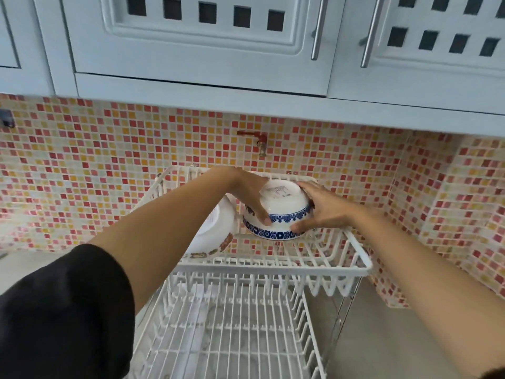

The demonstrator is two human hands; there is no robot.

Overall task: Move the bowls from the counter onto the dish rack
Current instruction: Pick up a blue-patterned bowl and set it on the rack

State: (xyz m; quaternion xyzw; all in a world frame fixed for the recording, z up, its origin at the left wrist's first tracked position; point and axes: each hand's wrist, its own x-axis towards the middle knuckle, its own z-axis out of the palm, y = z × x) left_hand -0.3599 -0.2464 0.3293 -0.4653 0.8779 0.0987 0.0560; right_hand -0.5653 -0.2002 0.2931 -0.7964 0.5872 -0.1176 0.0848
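Left of the grip a brown-patterned bowl [216, 231] leans tilted; left hand [250, 195] and right hand [325, 209] clasp the blue-banded bowl [278, 212] (upside down) between them, in the dish rack [276, 266] upper tier.

left hand [252, 199] and right hand [323, 209] extended forward, fingers curled, gripping

A home kitchen: mosaic tile backsplash [95, 165], white cabinets [191, 45] (vented doors), dish rack [273, 269]
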